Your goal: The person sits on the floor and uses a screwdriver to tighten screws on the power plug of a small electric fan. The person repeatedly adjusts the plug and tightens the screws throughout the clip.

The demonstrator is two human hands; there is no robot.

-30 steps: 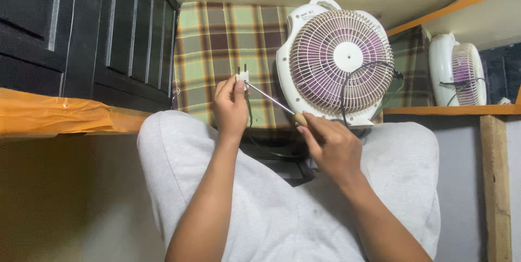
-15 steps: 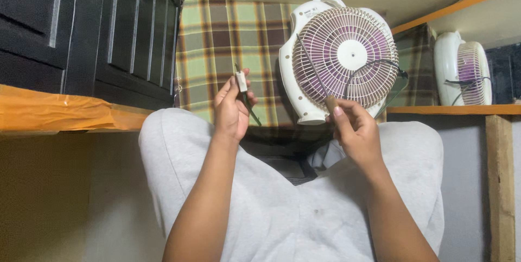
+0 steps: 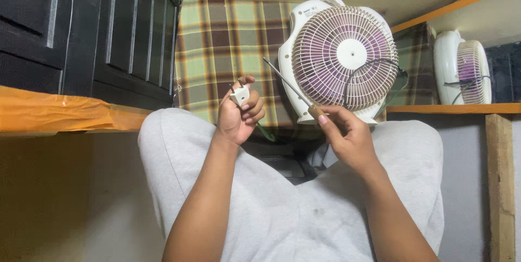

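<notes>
White plastic is what your left hand (image 3: 239, 114) has closed around: a small electrical plug (image 3: 239, 95), pinched between thumb and fingertips just left of the middle of the frame, its two metal pins pointing up and to the left. It looks light and rigid, a hard moulded shell that probably won't flex, though the smooth casing could slip if you relax the pinch. Hold it by the flat sides of the body, as you do now, and keep your fingers off the pins, which look thin enough to bend.

Your right hand (image 3: 347, 134) is wrapped around the brownish handle of a screwdriver (image 3: 293, 87), whose slim metal shaft slants up and to the left, the tip ending near the plug but clearly apart from it. The shaft is stiff and narrow; the tip will likely skate off smooth plastic, so grip the handle firmly and guide it with the fingers near the collar.

Behind the shaft, at upper centre, a white table fan (image 3: 339, 58) with purple blades stands on a plaid cloth (image 3: 228, 45), a dark cord draped over its grille. A second fan (image 3: 464, 72) sits on the orange-edged shelf (image 3: 450, 108) at right. Black cabinet doors (image 3: 81, 34) fill the upper left. Whether the plug joins that cord, you cannot tell.
</notes>
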